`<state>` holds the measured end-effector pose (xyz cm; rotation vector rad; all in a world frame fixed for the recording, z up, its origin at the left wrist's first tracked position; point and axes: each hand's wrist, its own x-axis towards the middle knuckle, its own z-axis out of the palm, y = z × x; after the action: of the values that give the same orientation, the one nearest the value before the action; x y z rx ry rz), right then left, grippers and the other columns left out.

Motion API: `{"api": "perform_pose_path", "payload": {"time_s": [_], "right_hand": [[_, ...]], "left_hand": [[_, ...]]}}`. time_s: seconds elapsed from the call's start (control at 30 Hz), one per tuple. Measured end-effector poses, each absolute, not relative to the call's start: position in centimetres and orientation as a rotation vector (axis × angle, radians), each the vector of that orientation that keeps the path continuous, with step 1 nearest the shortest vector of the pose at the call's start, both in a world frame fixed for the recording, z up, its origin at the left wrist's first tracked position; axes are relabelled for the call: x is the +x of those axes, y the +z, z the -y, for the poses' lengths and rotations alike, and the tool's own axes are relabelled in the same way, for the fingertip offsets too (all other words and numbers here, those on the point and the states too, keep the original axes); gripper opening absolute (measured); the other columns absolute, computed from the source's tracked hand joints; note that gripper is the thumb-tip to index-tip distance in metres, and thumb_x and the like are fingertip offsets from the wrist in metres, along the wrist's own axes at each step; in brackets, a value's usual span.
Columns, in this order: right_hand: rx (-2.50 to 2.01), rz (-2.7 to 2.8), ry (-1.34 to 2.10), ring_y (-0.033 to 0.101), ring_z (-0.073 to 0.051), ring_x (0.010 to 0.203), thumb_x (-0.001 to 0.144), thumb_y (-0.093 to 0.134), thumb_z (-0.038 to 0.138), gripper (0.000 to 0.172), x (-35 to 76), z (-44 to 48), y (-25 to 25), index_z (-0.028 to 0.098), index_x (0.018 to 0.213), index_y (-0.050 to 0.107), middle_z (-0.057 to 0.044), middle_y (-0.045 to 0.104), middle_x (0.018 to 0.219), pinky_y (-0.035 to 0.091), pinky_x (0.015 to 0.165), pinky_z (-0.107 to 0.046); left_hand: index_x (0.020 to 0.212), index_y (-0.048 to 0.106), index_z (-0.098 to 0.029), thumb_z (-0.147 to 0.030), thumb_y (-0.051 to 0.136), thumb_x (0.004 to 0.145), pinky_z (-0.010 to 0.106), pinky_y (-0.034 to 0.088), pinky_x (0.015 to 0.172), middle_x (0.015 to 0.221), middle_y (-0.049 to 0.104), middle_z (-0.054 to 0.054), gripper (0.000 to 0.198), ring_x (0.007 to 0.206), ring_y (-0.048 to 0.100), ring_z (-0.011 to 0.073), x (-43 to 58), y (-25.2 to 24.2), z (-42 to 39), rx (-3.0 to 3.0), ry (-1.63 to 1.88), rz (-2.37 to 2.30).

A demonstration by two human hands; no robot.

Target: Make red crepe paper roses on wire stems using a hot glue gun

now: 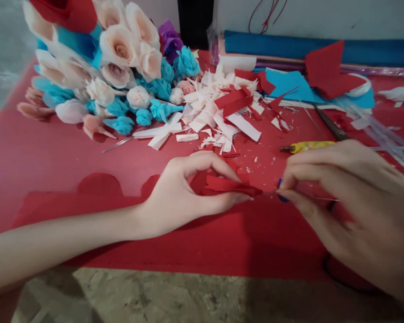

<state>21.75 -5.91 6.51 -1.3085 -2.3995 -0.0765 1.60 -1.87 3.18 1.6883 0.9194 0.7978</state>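
My left hand [185, 190] pinches a folded piece of red crepe paper [227, 185] between thumb and fingers, low over the red sheet [202, 242] that covers the table. My right hand [350, 202] is closed in a pinch on a thin metal wire [319, 198] that points at the paper's tip. A small blue bit shows at its fingertips.
A heap of cream, blue and red paper flowers [114, 67] fills the back left. Paper scraps [222, 107] lie in the middle. A yellow-handled tool [306, 146], scissors [330, 123], a clear ruler [380, 130] and a blue paper roll [289, 47] lie at the right and back.
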Motion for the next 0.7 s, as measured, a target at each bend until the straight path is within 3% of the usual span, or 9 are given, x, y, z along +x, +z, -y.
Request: {"api": "perform_pose_path", "payload": {"time_s": [0.2, 0.37, 0.47, 0.7], "right_hand": [[-1.452, 2.273, -0.106, 0.056, -0.015, 0.079, 0.085, 0.045, 0.019, 0.012, 22.0, 5.8, 6.6, 0.018, 0.080, 0.056, -0.003, 0.061, 0.085, 0.040, 0.068, -0.027], [-1.365, 2.210, 0.561, 0.058, -0.007, 0.075, 0.081, 0.052, 0.015, 0.010, 20.9, 6.0, 6.5, 0.019, 0.086, 0.060, 0.003, 0.063, 0.082, 0.044, 0.065, -0.015], [-1.366, 2.131, 0.761, 0.058, -0.006, 0.073, 0.080, 0.053, 0.013, 0.011, 20.5, 6.2, 6.5, 0.020, 0.085, 0.060, 0.004, 0.063, 0.082, 0.045, 0.065, -0.013], [-1.322, 2.074, 0.731, 0.059, -0.006, 0.069, 0.072, 0.058, 0.011, 0.010, 20.3, 6.4, 6.3, 0.017, 0.079, 0.060, 0.004, 0.063, 0.076, 0.047, 0.064, -0.013]], "left_hand": [[0.071, 0.061, -0.019, -0.022, 0.070, 0.066, 0.028, 0.049, 0.076, 0.073, 0.065, -0.001, 0.011, 0.073, 0.060, 0.0134, 1.6, 3.0, 1.9, 1.736, 0.809, -0.902], [0.074, 0.059, -0.022, -0.020, 0.067, 0.068, 0.038, 0.044, 0.086, 0.075, 0.067, -0.001, 0.009, 0.073, 0.061, 0.0155, 1.3, 3.2, 1.9, 1.951, 0.828, -0.758], [0.072, 0.059, -0.022, -0.020, 0.067, 0.068, 0.043, 0.035, 0.096, 0.075, 0.068, -0.001, 0.009, 0.072, 0.061, 0.0148, 1.3, 3.4, 1.8, 2.091, 0.839, -0.720], [0.071, 0.059, -0.021, -0.020, 0.068, 0.067, 0.043, 0.034, 0.098, 0.072, 0.068, 0.000, 0.010, 0.069, 0.063, 0.0142, 1.3, 3.8, 1.7, 2.170, 0.859, -0.699]]}}
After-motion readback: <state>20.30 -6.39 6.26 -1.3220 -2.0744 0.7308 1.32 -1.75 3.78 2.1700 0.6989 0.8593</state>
